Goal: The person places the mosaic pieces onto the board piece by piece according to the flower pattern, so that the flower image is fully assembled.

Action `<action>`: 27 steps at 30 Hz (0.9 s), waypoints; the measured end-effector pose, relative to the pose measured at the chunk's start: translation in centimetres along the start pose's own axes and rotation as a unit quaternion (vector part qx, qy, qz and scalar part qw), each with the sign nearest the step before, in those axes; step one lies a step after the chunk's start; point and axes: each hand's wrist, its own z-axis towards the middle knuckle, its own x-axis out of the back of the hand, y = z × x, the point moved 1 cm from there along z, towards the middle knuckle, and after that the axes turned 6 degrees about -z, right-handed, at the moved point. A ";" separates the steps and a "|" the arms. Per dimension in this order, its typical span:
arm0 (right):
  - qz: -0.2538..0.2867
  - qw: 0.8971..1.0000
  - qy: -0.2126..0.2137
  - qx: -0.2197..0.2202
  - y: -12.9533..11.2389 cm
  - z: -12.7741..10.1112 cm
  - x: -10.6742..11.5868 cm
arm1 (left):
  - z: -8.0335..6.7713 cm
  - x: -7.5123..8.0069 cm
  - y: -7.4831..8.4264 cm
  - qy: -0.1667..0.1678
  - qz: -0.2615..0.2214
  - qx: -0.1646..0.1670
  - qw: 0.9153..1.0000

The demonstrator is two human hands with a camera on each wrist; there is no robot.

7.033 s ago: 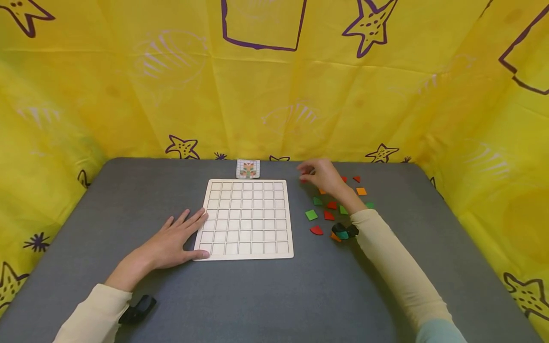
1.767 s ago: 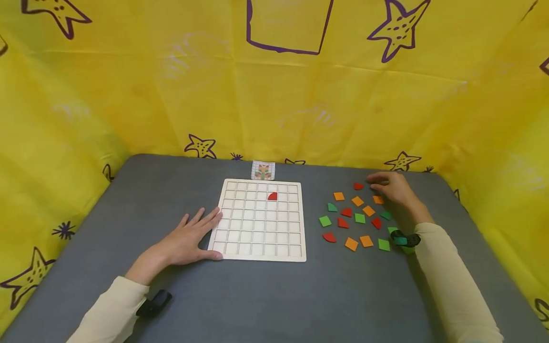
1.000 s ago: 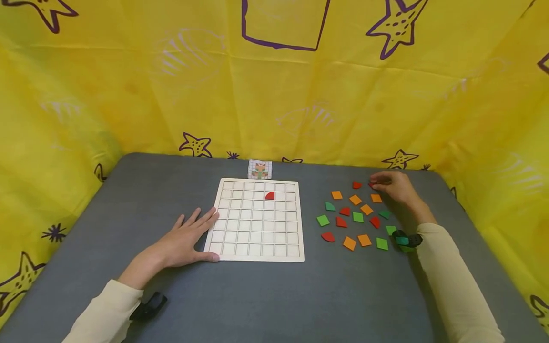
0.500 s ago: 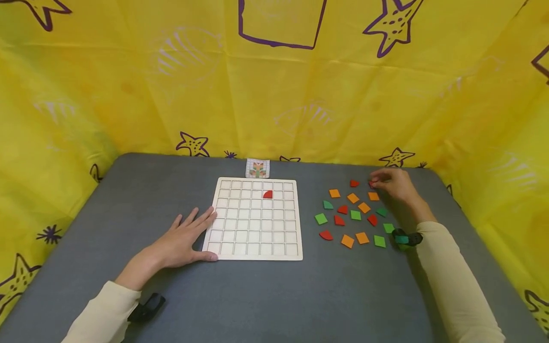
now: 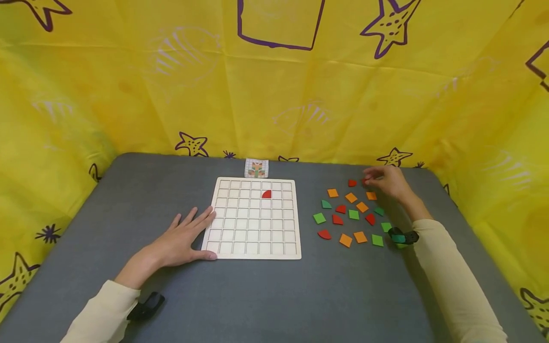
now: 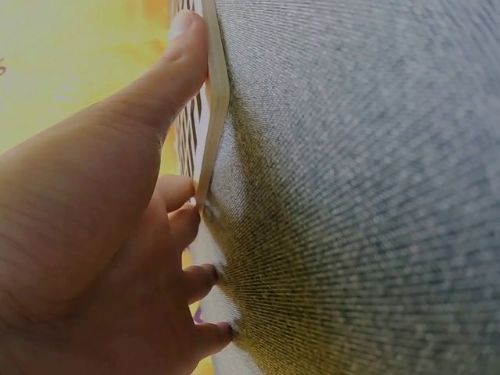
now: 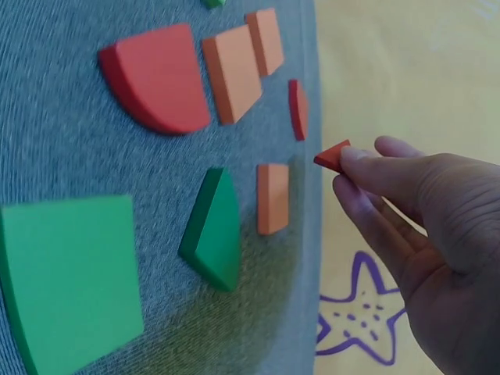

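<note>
Beyond the head view, right wrist shows right hand [image 7: 422,234] pinching red piece [image 7: 333,155].

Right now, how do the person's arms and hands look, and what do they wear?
Both arms are covered by long cream sleeves that end at the wrists. The left hand and the right hand are bare, with no gloves or rings visible. A small black device sits at the left wrist. A black device with a teal part sits at the right wrist.
</note>
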 end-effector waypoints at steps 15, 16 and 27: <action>0.038 0.998 0.002 0.055 -4.3 0.5 -0.2 | 0.1 0.1 0.0 -0.005 -0.001 0.001 1.000; 0.039 0.998 0.001 0.056 -4.5 0.6 -0.3 | 0.1 0.2 0.0 -0.005 -0.001 0.000 1.000; 0.058 0.997 -0.020 0.046 -6.0 1.6 -1.4 | 0.2 0.2 0.0 -0.008 -0.003 -0.002 1.000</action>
